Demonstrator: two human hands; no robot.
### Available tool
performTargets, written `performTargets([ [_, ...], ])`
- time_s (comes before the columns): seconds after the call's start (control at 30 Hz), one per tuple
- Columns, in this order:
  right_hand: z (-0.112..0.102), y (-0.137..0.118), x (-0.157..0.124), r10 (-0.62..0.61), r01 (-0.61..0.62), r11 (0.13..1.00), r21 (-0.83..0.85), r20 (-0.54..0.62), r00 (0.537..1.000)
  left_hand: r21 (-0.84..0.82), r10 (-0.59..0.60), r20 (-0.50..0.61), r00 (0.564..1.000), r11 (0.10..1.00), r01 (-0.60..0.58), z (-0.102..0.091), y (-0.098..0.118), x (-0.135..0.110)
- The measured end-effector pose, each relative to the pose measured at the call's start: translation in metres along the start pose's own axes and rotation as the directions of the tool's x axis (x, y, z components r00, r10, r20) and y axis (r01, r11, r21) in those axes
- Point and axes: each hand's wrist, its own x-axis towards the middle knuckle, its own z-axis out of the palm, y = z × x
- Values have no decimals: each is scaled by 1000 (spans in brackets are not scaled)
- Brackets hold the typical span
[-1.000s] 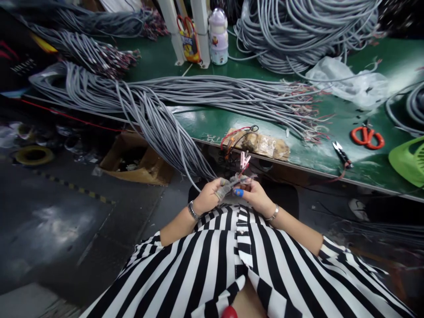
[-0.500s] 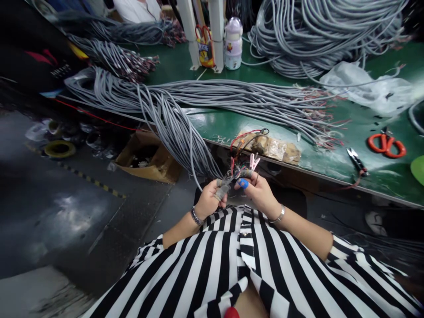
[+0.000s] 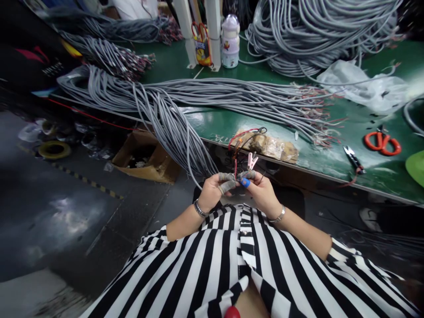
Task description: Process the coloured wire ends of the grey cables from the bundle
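Observation:
My left hand (image 3: 215,191) and my right hand (image 3: 261,191) meet just above my lap, in front of the green bench edge. Both pinch the stripped end of a grey cable (image 3: 194,170) whose thin red wires (image 3: 236,168) stick up between the fingertips. Grey finger cots cover my left fingertips and a blue one sits on my right thumb. A pink clip (image 3: 252,160) hangs right above my hands. The cable runs up to a big bundle of grey cables (image 3: 172,128) drooping over the bench edge.
On the green bench (image 3: 331,159) lie a brown taped block (image 3: 274,148) with red and black leads, small black snips (image 3: 351,157), orange scissors (image 3: 382,142), a plastic bag (image 3: 364,86) and large cable coils (image 3: 314,31). A cardboard box (image 3: 145,157) sits on the floor at left.
Both hands have stayed together on the cable end and risen slightly toward the pink clip. The camera has shifted a little left and down since half a second ago.

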Motion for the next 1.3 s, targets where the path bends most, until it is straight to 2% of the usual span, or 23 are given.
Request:
performTargets([
  [0.13,-3,2,-4,-6,6,1000,-24,-16,1000,-211,-101,-134,986,975,71,7,1,7],
  [0.2,-5,3,-4,-14,13,999,-31,-31,999,-309,-141,-133,981,946,95,9,3,9],
  [0.27,-7,5,-4,-24,23,1000,-22,-55,998,-368,-144,-74,987,923,108,9,5,10],
  [0.37,-10,6,-3,-22,23,1000,5,-82,996,-379,-67,84,994,921,94,6,6,9],
  [0.47,-11,7,-2,-3,4,1000,15,-78,997,-347,53,205,977,938,22,6,5,9],
  [0.57,-11,9,-2,4,-2,1000,18,-72,997,-321,118,214,970,946,-44,11,2,12],
  [0.73,-12,10,-3,-36,39,999,27,-104,994,-285,149,112,983,952,-112,19,-2,16],
  [0.9,-12,7,-5,-34,45,993,108,-100,994,-294,41,51,998,955,-24,21,-3,15],
  [1.0,-11,6,-5,-7,21,979,201,-70,998,-395,10,-37,999,918,-24,23,-3,16],
  [1.07,-10,5,-4,43,-37,960,276,-19,999,-478,-9,-51,999,878,-16,24,-1,18],
  [1.17,-12,4,-2,118,-136,920,367,70,991,-573,-55,27,998,818,60,24,2,19],
  [1.3,-15,3,-1,149,-186,897,402,122,981,-651,-88,185,979,735,189,22,8,18],
])
